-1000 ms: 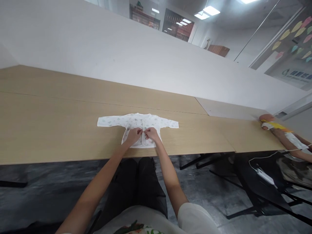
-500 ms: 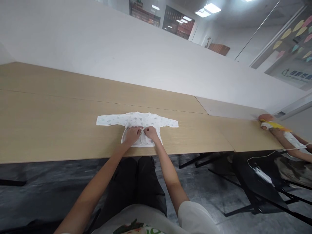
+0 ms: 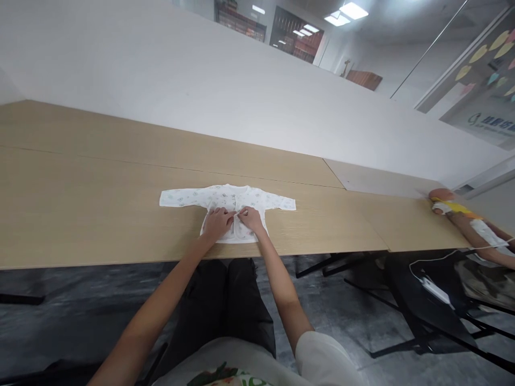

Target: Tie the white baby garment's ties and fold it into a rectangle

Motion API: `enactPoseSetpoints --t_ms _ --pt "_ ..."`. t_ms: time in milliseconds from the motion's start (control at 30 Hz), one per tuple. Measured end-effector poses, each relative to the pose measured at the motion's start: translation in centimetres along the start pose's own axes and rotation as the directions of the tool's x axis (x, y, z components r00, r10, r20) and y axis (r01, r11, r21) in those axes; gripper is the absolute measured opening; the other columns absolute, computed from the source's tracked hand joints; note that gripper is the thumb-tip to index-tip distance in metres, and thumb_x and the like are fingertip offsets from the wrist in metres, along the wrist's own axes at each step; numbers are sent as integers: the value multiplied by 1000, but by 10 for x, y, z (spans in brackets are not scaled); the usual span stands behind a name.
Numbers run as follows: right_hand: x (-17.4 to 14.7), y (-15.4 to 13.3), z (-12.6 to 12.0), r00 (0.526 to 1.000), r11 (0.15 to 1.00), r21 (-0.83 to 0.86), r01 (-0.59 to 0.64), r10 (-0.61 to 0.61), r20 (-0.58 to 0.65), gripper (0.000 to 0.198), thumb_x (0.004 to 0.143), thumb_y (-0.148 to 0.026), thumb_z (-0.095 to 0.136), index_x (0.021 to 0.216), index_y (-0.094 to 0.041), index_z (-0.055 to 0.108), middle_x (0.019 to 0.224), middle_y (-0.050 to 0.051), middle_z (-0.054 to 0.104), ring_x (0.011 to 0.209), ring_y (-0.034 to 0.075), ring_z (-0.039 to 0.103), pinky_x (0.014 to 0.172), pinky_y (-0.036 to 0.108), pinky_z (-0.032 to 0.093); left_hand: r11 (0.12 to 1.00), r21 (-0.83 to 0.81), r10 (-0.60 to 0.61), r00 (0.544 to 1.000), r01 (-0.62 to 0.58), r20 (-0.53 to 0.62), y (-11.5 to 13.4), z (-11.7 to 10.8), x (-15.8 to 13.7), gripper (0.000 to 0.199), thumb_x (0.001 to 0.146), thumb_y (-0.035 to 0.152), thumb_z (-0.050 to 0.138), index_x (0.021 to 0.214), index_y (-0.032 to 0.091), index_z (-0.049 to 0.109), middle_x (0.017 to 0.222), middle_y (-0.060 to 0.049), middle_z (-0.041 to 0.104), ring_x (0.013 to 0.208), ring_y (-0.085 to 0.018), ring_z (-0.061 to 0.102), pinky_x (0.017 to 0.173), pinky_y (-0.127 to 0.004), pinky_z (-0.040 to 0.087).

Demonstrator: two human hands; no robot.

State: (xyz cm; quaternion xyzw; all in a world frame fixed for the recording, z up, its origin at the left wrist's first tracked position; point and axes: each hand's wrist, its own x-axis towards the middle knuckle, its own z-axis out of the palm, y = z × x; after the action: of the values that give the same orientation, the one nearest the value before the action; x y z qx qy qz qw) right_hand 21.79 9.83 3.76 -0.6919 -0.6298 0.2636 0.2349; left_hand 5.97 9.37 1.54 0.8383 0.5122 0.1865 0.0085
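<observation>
A small white baby shirt [image 3: 220, 196] with a scattered print lies face up on the wooden table, its sleeves spread to both sides. Its front opening runs down the middle. My left hand [image 3: 218, 222] rests on the left half of the shirt, fingers bent and the tips pinching the cloth at the opening. My right hand [image 3: 250, 218] meets it there from the other side, thumb and finger closed on the edge of the front. The fingertips almost touch, and whatever fastening lies between them is too small to make out.
The light wooden table [image 3: 100, 214] runs along a white partition [image 3: 201, 91]. At far right a co-worker's arms [image 3: 470, 228] reach over a doll [image 3: 441, 195] in yellow and white. A black chair [image 3: 426, 300] with a white power strip [image 3: 436, 291] stands below.
My left fingers have shifted slightly at the shirt's front opening, and the right hand stays pinched there. The view has moved very little; the shirt lies in the same place.
</observation>
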Motion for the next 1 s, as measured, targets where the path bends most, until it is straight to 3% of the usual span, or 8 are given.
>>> enactPoseSetpoints --t_ms 333,533,667,800,1000 --pt "11 -2 -3 998 999 4 47 -47 -35 17 85 -19 60 94 -20 74 78 0 72 72 13 64 70 20 44 999 32 29 999 -30 17 -1 -1 -1 38 94 29 38 112 19 70 98 -13 67 98 -28 59 88 -43 38" --pt "16 -7 4 998 997 -56 54 -56 -41 19 85 -34 64 79 -18 74 79 4 73 74 15 65 68 22 43 998 49 46 999 -46 -1 1 -1 -2 39 95 30 36 115 21 69 95 -13 66 96 -27 58 86 -42 37" --pt "18 -13 5 999 988 -151 25 -29 -22 20 83 -29 62 73 -15 73 76 9 73 74 19 66 64 24 41 998 43 46 999 -46 12 1 -2 -2 39 96 31 36 116 21 68 96 -13 65 96 -27 58 86 -42 38" --pt "19 -17 2 999 985 -173 17 -23 -33 16 80 -23 62 71 -15 73 74 10 73 72 19 66 61 24 39 997 62 52 998 -54 27 0 -3 -1 40 95 31 38 123 21 64 97 -13 64 96 -28 57 86 -41 38" --pt "20 -11 2 992 997 -75 10 -19 -128 19 81 -21 57 69 -17 72 72 4 71 70 15 63 60 21 38 991 107 72 995 -80 76 -2 -3 4 45 95 30 38 137 25 53 100 -13 62 93 -27 57 84 -41 39"
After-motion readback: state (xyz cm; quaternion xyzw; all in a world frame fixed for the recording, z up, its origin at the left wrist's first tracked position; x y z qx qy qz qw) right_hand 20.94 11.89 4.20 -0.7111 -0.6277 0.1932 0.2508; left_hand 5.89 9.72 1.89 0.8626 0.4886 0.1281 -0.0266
